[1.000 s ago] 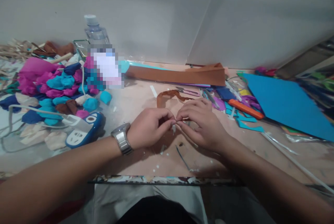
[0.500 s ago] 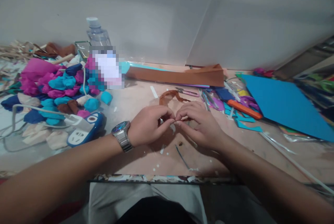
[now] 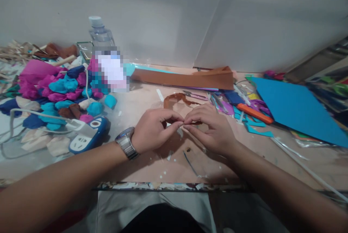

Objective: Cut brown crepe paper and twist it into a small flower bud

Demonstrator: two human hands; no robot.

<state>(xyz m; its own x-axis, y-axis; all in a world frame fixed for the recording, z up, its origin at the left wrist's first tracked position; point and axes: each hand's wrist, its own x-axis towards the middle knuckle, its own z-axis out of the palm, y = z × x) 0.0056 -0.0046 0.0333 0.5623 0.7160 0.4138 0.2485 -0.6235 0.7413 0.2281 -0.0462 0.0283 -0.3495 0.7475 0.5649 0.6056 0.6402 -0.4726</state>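
Note:
My left hand (image 3: 154,128), with a metal-banded watch (image 3: 127,142) on its wrist, is closed in a pinch. Its fingertips meet those of my right hand (image 3: 213,126), which is also pinched. Between them runs a thin brown crinkled paper strip (image 3: 197,122), mostly hidden by the fingers. More of a brown paper strip (image 3: 173,98) lies in a loose curve just behind both hands; whether it is one piece with the held part I cannot tell. Pink-handled scissors (image 3: 197,96) rest beyond my right hand.
On the left are crumpled coloured paper bundles (image 3: 63,84), a blue-and-white power strip (image 3: 89,135) with a cable, and a bottle (image 3: 100,32). A folded brown sheet (image 3: 182,79) lies at the back. Rightward are an orange cutter (image 3: 254,113) and a blue sheet (image 3: 296,109).
Both hands stay pinched together near the same spot. My right fingers have shifted slightly, and more of the brown strip shows under them. The curve behind has moved slightly left.

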